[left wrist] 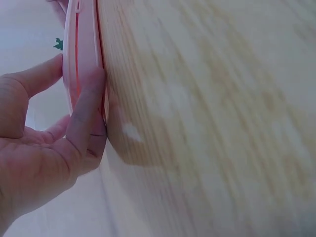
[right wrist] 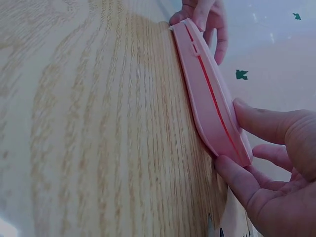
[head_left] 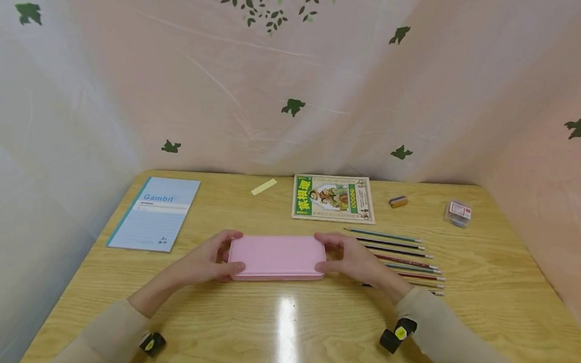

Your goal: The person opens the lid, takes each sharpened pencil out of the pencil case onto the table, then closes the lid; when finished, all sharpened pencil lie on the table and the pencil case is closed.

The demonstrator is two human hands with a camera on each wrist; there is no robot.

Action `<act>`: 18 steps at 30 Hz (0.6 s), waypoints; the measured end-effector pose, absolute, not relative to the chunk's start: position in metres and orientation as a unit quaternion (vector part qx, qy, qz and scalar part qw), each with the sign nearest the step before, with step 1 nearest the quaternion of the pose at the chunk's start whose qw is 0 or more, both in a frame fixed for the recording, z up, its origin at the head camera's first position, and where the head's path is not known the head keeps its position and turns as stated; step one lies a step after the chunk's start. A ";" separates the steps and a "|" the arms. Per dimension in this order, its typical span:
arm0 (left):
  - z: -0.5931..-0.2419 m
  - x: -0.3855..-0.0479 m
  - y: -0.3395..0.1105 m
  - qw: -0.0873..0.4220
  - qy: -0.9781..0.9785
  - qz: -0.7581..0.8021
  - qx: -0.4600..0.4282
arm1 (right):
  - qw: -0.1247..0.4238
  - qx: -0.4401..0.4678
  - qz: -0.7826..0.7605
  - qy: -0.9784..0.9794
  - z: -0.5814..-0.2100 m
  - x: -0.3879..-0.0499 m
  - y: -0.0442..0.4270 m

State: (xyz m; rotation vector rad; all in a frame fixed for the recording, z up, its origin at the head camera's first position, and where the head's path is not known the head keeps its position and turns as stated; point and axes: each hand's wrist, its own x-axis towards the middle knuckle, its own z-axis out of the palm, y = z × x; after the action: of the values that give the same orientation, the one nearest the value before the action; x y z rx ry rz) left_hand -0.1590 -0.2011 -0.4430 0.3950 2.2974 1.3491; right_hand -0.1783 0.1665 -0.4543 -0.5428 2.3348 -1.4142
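Observation:
A pink pencil case (head_left: 277,255) lies flat at the middle of the wooden table, its long side facing me. My left hand (head_left: 210,261) grips its left end, with fingers and thumb at the corners. At the opposite end my right hand (head_left: 354,259) holds it the same way. Along the side of the case (right wrist: 210,89) runs a red zip line with a small pull, seen in the right wrist view. In the left wrist view the left hand (left wrist: 59,128) pinches the end of the case (left wrist: 88,39) between thumb and fingers.
Several pencils (head_left: 400,250) lie in a row right of the case, partly under the right forearm. Behind are a picture booklet (head_left: 334,198), a yellow strip (head_left: 263,187), a small brown-and-blue item (head_left: 398,202) and a small clear box (head_left: 458,213). A blue notebook (head_left: 154,215) lies left.

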 end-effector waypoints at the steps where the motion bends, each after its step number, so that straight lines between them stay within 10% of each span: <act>1: -0.443 -0.159 -0.200 0.216 0.836 0.483 0.144 | 0.179 -0.191 -0.499 0.827 -0.454 -0.178 0.166; 18: -0.446 -0.157 -0.198 0.177 0.870 0.433 0.155 | 0.158 -0.208 -0.475 0.841 -0.456 -0.175 0.161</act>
State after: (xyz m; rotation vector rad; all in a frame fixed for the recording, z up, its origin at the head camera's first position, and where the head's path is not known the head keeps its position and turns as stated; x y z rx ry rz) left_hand -0.1571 -0.1977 -0.4455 0.4395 2.4627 1.2248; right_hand -0.1746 0.1614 -0.4556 -0.5953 2.4042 -1.3574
